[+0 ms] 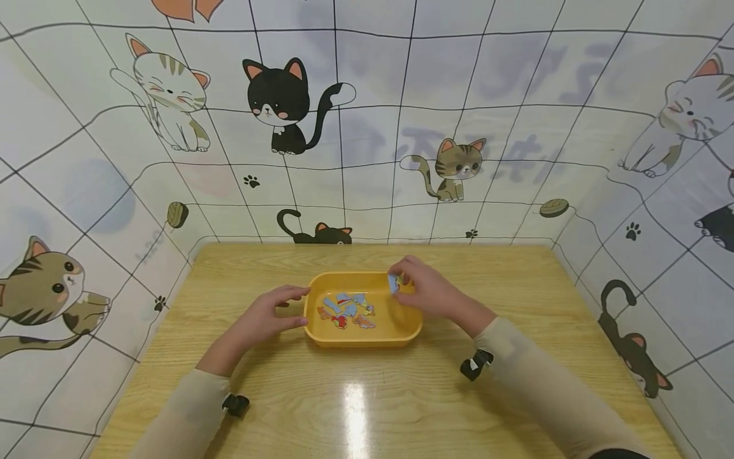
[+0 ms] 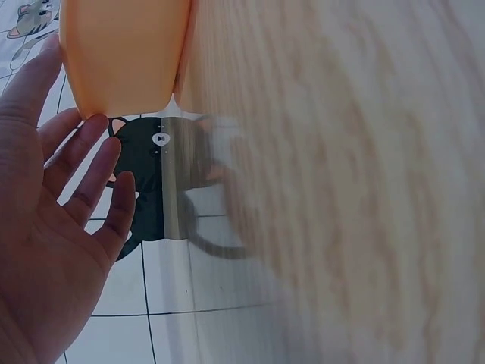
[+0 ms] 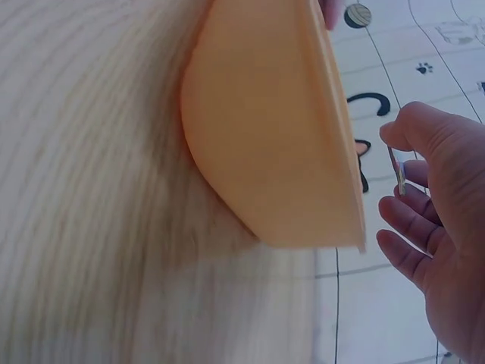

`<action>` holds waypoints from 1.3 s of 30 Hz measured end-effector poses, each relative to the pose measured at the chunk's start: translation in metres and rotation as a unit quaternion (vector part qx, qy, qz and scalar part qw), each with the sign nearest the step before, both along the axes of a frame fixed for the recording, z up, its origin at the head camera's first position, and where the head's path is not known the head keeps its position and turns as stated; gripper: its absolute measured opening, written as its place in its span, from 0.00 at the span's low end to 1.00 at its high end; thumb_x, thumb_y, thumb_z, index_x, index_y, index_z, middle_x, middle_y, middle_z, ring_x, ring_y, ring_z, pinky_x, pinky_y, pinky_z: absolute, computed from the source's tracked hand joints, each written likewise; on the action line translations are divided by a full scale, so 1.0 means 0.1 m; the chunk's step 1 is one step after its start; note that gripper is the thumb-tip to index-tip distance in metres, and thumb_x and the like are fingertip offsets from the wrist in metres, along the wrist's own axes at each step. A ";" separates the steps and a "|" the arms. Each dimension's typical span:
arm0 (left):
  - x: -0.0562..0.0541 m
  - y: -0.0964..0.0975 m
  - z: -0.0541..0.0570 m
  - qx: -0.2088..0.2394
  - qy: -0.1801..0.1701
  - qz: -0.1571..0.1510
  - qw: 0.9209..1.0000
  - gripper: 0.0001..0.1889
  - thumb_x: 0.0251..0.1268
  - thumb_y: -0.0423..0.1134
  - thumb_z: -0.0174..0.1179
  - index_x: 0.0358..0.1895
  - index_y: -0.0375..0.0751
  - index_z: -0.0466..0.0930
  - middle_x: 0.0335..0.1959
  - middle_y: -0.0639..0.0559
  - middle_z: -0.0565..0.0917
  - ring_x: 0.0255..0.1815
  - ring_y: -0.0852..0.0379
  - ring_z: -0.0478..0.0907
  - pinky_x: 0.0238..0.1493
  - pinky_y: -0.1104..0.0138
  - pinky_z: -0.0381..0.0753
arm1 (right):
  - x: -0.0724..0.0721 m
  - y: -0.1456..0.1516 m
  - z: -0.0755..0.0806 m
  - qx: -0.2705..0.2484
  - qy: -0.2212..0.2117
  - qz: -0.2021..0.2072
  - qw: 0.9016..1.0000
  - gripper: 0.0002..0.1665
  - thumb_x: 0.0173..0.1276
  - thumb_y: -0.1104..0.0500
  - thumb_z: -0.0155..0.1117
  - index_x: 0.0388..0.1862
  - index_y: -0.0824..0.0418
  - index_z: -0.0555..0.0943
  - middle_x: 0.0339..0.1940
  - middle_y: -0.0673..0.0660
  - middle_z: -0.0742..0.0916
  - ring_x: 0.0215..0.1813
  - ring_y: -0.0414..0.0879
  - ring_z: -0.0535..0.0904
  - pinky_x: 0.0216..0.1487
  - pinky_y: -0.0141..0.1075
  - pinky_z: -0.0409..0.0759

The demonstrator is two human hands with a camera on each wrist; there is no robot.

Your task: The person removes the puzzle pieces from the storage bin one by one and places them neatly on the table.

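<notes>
A yellow tray point(image 1: 364, 342) stands on the table with several small flat printed pieces point(image 1: 350, 310) lying in its left and middle part, in light blue, orange and red. At the tray's left end is my left hand point(image 1: 269, 312), thumb and forefinger apart and touching the rim; in the left wrist view its fingers are extended against the tray's end wall point(image 2: 125, 61). Over the tray's right end, my right hand point(image 1: 427, 290) pinches a thin light-blue printed piece point(image 1: 393, 283) between thumb and forefinger. The right wrist view shows that piece point(image 3: 400, 173) edge-on, above rim level.
The wooden table point(image 1: 275, 395) runs back to a wall covered with a cat-print cloth point(image 1: 373, 127), which also lines both sides. A black wrist strap point(image 1: 476, 364) sits on the right sleeve, another strap point(image 1: 236, 405) on the left.
</notes>
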State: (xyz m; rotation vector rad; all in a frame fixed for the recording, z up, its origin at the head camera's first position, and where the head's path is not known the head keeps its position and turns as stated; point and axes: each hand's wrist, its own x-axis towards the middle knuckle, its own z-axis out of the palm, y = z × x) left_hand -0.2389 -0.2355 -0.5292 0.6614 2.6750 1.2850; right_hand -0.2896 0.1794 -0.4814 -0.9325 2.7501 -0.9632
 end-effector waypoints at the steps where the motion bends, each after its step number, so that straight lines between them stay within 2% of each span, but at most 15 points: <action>1: 0.00 0.00 0.00 0.000 0.000 0.000 1.000 0.35 0.70 0.45 0.80 0.78 0.44 0.80 0.76 0.49 0.81 0.71 0.39 0.79 0.72 0.41 0.81 | -0.01 0.03 0.01 -0.002 0.002 -0.001 1.000 0.25 0.74 0.57 0.78 0.67 0.57 0.83 0.56 0.50 0.82 0.54 0.49 0.80 0.50 0.44 0.84; 13: 0.01 0.00 -0.01 0.006 0.009 -0.003 1.000 0.36 0.69 0.44 0.81 0.78 0.42 0.80 0.75 0.48 0.82 0.72 0.42 0.79 0.72 0.42 0.80 | -0.08 0.40 0.05 -0.027 0.040 -0.005 0.999 0.23 0.72 0.62 0.78 0.63 0.60 0.83 0.54 0.54 0.82 0.50 0.53 0.80 0.49 0.47 0.83; 19: 0.01 0.00 -0.02 0.007 0.007 -0.002 1.000 0.36 0.68 0.45 0.81 0.78 0.44 0.80 0.75 0.50 0.81 0.72 0.43 0.79 0.73 0.42 0.80 | -0.12 0.56 -0.01 -0.028 0.056 -0.016 0.998 0.23 0.71 0.64 0.79 0.63 0.63 0.83 0.53 0.56 0.83 0.49 0.55 0.80 0.49 0.50 0.84; 23: 0.01 0.00 -0.02 0.008 0.008 -0.001 1.000 0.36 0.69 0.46 0.81 0.78 0.44 0.80 0.75 0.49 0.81 0.73 0.43 0.79 0.72 0.42 0.80 | -0.14 0.64 -0.05 -0.025 0.063 -0.024 0.997 0.24 0.72 0.64 0.78 0.64 0.65 0.84 0.52 0.57 0.83 0.47 0.53 0.80 0.48 0.47 0.83; 32: 0.02 0.00 0.00 0.002 -0.002 0.004 1.000 0.35 0.69 0.46 0.80 0.77 0.46 0.81 0.76 0.53 0.81 0.75 0.45 0.78 0.73 0.43 0.79 | -0.14 0.80 -0.19 -0.008 0.036 -0.051 0.998 0.25 0.74 0.61 0.79 0.66 0.66 0.85 0.53 0.58 0.83 0.46 0.48 0.78 0.45 0.43 0.81; 39: 0.02 0.00 0.01 -0.005 -0.008 0.009 1.000 0.35 0.69 0.46 0.81 0.77 0.47 0.81 0.77 0.53 0.80 0.76 0.45 0.77 0.74 0.43 0.79 | -0.16 0.85 -0.35 -0.016 0.014 -0.063 0.998 0.25 0.72 0.62 0.80 0.66 0.66 0.86 0.52 0.57 0.84 0.46 0.48 0.79 0.42 0.39 0.82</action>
